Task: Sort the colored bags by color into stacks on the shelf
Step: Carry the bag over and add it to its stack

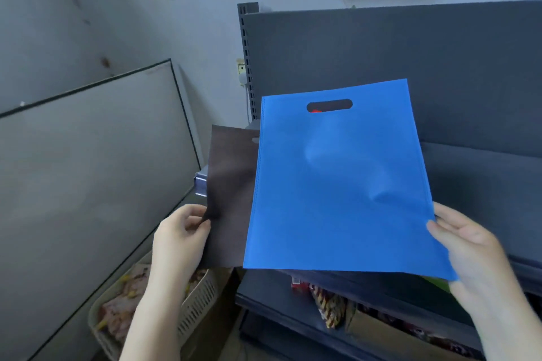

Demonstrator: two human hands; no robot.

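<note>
Head view is showing two hands holding flat non-woven bags above a dark grey shelf (469, 173). The right hand (466, 249) is pinching the near right corner of a blue bag (337, 184), thumb lying on top and fingers curled beneath; the bag is lying nearly flat, its cut-out handle slot pointing toward the far side. A small red patch is showing through that slot; what it belongs to cannot be determined. The left hand (181, 231) is pinching the near left edge of a dark brown bag (231, 184), which is sitting left of the blue bag and partly beneath it. Both bags are being held clear of the shelf surface, in front of the shelf's upright back panel. On the lower shelf level, packaged goods (328, 305) are lying beside a cardboard box (381, 331); printing on them is too blurred to read. At the near left, a cream slotted basket (193, 311) is standing on the floor beside a leaning grey panel (88, 155). No legible writing is appearing anywhere.
</note>
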